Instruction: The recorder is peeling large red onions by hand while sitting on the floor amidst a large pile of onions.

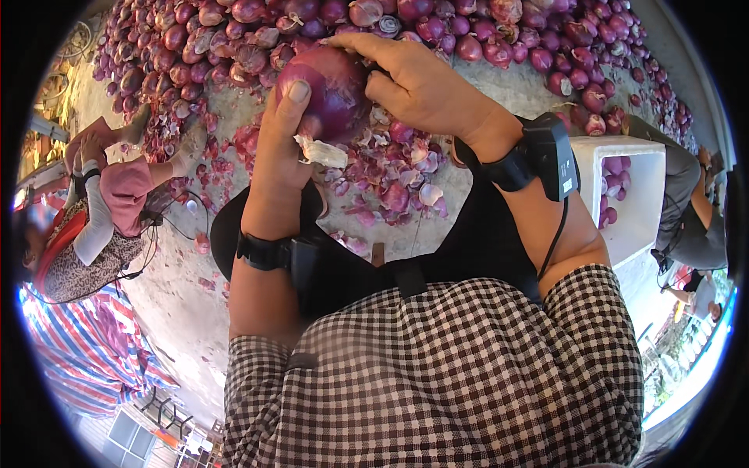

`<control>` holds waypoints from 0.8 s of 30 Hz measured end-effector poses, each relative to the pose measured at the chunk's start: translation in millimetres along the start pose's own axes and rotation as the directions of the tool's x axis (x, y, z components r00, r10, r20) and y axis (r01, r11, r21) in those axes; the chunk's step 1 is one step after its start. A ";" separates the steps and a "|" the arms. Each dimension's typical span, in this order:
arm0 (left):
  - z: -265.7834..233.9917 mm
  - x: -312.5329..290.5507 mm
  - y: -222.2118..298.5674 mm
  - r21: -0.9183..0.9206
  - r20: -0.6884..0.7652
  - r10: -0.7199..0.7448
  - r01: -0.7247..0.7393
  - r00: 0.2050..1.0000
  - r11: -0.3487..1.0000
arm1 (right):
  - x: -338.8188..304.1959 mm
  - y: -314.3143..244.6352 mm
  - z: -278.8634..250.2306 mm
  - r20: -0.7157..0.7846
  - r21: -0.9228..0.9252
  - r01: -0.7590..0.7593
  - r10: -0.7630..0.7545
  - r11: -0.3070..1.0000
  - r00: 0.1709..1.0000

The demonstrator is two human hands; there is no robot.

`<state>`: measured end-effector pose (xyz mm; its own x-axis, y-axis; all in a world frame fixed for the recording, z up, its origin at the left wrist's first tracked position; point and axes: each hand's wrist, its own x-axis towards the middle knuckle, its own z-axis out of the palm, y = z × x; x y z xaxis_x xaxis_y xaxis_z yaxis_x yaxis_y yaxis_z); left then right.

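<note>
Left of the red onion (339, 93), a striped sheet (86, 335) and a co-worker (82, 222) are seen by the peel-strewn concrete floor (168, 281). The onion is clasped between the left hand (282, 136), thumb pressed against it, and the bent-fingered right hand (417, 86); a white crate (641, 203) is set to its right.

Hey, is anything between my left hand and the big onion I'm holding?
Nothing visible: your left hand has its thumb on the onion. A pale scrap shows just below it; the onion's underside is hidden.
</note>
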<state>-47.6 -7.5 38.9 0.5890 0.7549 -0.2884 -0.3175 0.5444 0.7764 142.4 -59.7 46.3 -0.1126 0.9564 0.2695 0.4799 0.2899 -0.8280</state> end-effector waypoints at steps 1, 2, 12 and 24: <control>-0.3 0.2 0.3 -0.004 -0.021 0.009 -0.009 1.000 1.000 | 0.0 -0.3 -0.7 0.010 0.034 -0.002 0.002 0.999 1.000; -2.1 1.4 -0.1 0.011 -0.035 0.022 -0.022 0.999 1.000 | -0.5 -0.9 1.5 -0.020 0.050 0.017 -0.016 0.999 1.000; 0.0 4.0 -4.0 0.147 -0.093 0.152 -0.138 0.984 0.979 | -0.2 -0.4 5.0 -0.033 0.141 -0.023 0.028 0.990 0.999; 1.1 6.7 -4.1 0.119 -0.054 0.186 -0.178 0.981 0.977 | 1.1 -3.1 5.6 -0.192 -0.096 0.033 -0.051 0.995 0.980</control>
<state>-41.5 -5.0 34.4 0.4786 0.8616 -0.1692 -0.3266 0.3536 0.8765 135.9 -59.3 46.5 0.0319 0.9158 0.4004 0.5572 0.3163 -0.7678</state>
